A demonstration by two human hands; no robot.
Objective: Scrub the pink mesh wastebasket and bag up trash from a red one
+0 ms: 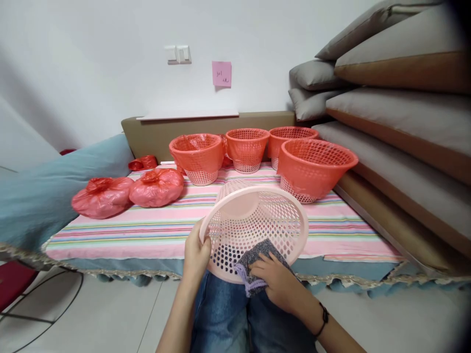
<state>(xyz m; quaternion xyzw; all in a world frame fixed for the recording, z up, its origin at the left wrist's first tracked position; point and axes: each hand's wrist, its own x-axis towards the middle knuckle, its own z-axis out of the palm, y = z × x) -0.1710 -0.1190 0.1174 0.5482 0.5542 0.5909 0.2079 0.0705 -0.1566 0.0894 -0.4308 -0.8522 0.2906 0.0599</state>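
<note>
A pale pink perforated plastic basket (pixel 257 193) is tipped on its side above my lap, its open mouth toward me. My left hand (pixel 196 250) grips the left rim, thumb inside and fingers behind it. Under my right hand (pixel 274 277) is a dark grey cloth (pixel 263 250) with a purple edge, pressed against the inner wall near the lower right rim. The right fingers lie bent over the cloth, and part of it hangs over the rim. Behind the basket, a pink striped cloth (pixel 154 230) covers the seat.
Several baskets lined with red bags stand at the back, among them a right-hand basket (pixel 312 169) and a left-hand basket (pixel 198 157). Two tied red bags, one a bundle (pixel 156 187), lie at left. Grey and brown cushions (pixel 401 113) are stacked at right.
</note>
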